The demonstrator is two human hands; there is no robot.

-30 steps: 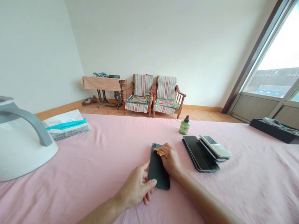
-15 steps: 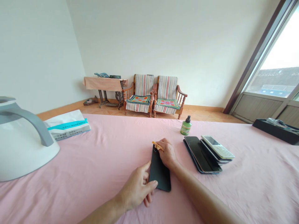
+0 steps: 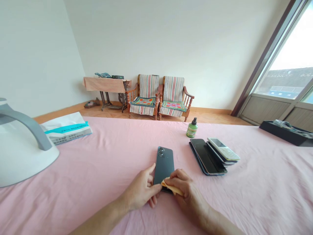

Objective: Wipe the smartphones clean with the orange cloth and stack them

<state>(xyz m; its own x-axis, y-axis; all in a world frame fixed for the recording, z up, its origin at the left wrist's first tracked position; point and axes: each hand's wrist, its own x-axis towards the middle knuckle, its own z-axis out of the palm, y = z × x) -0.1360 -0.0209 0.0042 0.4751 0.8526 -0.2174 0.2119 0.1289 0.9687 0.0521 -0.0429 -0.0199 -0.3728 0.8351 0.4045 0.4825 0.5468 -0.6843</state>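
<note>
A dark green phone (image 3: 163, 163) lies face down on the pink cloth (image 3: 110, 163), its camera end pointing away from me. My left hand (image 3: 141, 191) pinches the phone's near left corner between thumb and fingers. My right hand (image 3: 187, 192) is closed on a small yellow-orange cloth (image 3: 170, 186) and presses it on the phone's near end. Both forearms come in from the bottom edge.
A stack of phones (image 3: 212, 156) lies to the right, a light keypad phone on top. A small green spray bottle (image 3: 192, 128) stands behind it. A white appliance with a grey handle (image 3: 22, 147) and a white packet (image 3: 66, 128) sit at left; a black tray (image 3: 286, 132) at far right.
My right hand has slid the small cloth from the phone's far camera end down to its near end. The left hand has stayed at the near left corner.
</note>
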